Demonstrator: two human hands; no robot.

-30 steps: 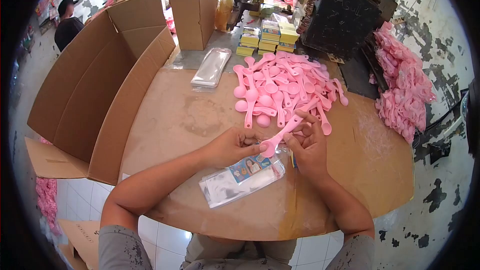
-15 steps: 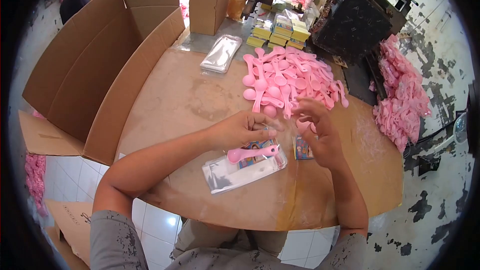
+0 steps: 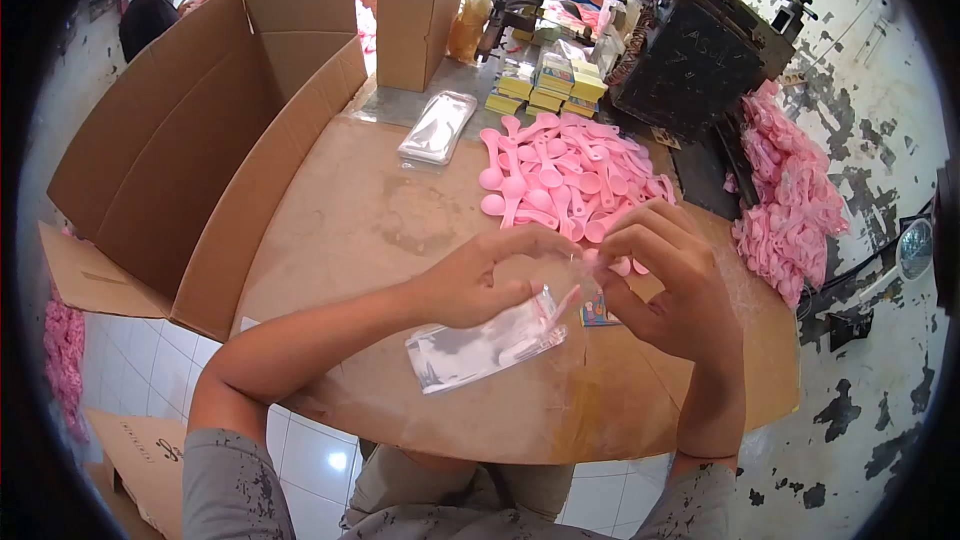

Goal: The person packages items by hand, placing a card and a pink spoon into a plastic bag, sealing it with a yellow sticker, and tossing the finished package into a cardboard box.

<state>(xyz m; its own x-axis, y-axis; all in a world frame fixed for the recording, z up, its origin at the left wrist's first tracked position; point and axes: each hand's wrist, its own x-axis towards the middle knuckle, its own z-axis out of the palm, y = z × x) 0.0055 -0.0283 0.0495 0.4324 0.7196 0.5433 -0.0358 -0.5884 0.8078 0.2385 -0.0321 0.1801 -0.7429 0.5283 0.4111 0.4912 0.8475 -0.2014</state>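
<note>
My left hand [image 3: 480,278] is over the table, its thumb apart from its curved fingers, the fingertips close to a clear plastic edge. My right hand [image 3: 665,285] has thumb and fingertips together at that plastic. Between and below the hands is a blurred, tilted pink spoon [image 3: 566,308], apparently inside clear film. Beneath it lies a stack of clear bags [image 3: 480,348]. A printed card [image 3: 597,312] is partly hidden behind my right hand. Behind my hands is a heap of pink spoons [image 3: 560,175].
A large open carton [image 3: 215,200] stands left, with a smaller box [image 3: 415,30] behind. More clear bags [image 3: 437,128] and stacked cards [image 3: 545,82] lie at the back. A black machine [image 3: 685,65] and bagged pink items [image 3: 790,205] are right. Two other people are farther back.
The spoon has moved right and tilted up from the bag stack, and the card under it no longer shows there. My left thumb and fingers have parted; my right fingertips have come together.
</note>
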